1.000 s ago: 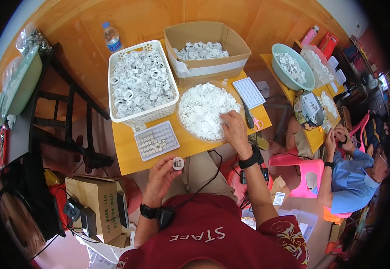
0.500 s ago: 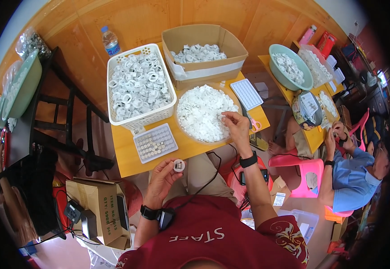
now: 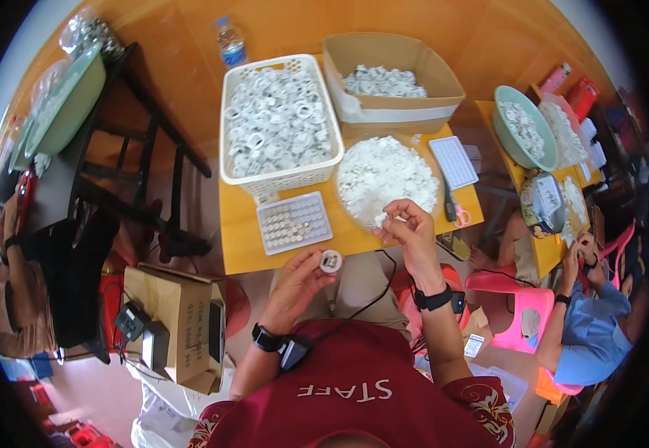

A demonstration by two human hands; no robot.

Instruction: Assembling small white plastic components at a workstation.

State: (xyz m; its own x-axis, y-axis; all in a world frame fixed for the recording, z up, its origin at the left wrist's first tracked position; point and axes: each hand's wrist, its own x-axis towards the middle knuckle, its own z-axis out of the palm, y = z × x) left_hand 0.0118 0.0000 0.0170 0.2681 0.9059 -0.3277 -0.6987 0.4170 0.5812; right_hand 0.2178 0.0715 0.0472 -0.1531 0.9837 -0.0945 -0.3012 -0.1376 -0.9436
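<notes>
Right hand (image 3: 412, 237) has drawn back from the middle of the heap to the near edge of the basin (image 3: 359, 213), closer to the left hand (image 3: 300, 284). Its thumb and forefinger are pressed together and appear to pinch a small piece (image 3: 381, 219), pale like the white pieces (image 3: 385, 168) heaped in the basin; its exact shape cannot be told. Left hand pinches a round part (image 3: 331, 261) by the rim, open face up, just off the near edge of the desk (image 3: 247, 255).

Step in hand, as judged: taking a single piece from the heap while the round part is held ready. Next move would call for a secure fingertip pinch on the piece and a steady, level left hand.

Other differences from the earlier frame: the whole view has shifted, so the desk and its load sit further right. Left hand's hold is unchanged. No change was found in the tray (image 3: 327, 230) of discs (image 3: 287, 228), the basket (image 3: 287, 178) or the carton (image 3: 399, 116).
</notes>
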